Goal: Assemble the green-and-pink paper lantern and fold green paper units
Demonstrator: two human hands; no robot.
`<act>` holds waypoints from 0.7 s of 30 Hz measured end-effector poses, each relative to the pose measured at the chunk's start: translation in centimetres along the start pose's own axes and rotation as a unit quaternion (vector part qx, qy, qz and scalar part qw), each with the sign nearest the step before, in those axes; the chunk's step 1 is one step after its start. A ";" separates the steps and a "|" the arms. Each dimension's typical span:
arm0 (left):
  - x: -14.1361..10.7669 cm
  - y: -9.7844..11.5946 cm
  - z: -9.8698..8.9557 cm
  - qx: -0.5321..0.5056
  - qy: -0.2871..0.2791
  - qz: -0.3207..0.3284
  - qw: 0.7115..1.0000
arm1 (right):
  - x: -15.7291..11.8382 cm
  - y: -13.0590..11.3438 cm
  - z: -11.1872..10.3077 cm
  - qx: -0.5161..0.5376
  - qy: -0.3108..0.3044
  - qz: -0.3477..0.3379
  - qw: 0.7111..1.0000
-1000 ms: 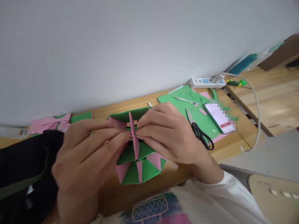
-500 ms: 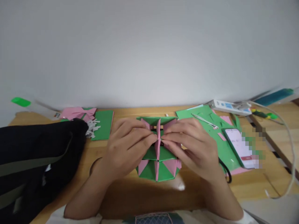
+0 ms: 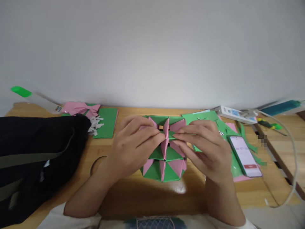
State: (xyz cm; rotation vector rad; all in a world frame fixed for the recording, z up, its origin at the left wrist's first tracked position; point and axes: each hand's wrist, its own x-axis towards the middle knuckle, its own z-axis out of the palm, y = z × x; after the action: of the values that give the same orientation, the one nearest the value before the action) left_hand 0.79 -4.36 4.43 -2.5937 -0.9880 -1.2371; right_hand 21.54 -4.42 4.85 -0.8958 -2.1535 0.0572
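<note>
A green and pink folded-paper structure (image 3: 173,154) with pink upright dividers and green panels is between my hands, above the wooden table. My left hand (image 3: 137,144) pinches the middle pink divider, its thumb and fingertips pressed together near the upper part. From the other side, my right hand (image 3: 207,148) has its thumb and fingers drawn together around the edge of a green panel. Fingers cover parts of both sides. Small gaps show between the dividers near the top.
A black bag (image 3: 43,159) lies at the left. Pink paper pieces (image 3: 81,108), white paper scraps (image 3: 95,124) and a green sheet (image 3: 108,122) are behind it. At the right lie green paper (image 3: 200,117), a phone (image 3: 246,156), a power strip (image 3: 235,115) and a white cable (image 3: 295,152).
My right fingers have moved slightly right, away from the middle divider, onto the green panel. My left hand still pinches the divider. The camera view has shifted a little.
</note>
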 end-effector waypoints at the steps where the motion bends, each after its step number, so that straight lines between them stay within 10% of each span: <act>1: 0.0 0.0 0.0 0.002 0.006 -0.001 1.000 | 0.0 0.1 0.0 -0.002 -0.001 0.000 1.000; 21: -0.1 -0.4 0.4 0.068 0.001 0.031 0.997 | -0.1 0.8 0.5 -0.100 0.004 -0.016 0.995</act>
State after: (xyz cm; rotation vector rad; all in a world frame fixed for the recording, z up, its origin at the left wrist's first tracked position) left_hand 0.75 -3.95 4.05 -2.4995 -0.9481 -1.1164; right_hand 21.72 -3.76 4.13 -0.9732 -2.1935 -0.1812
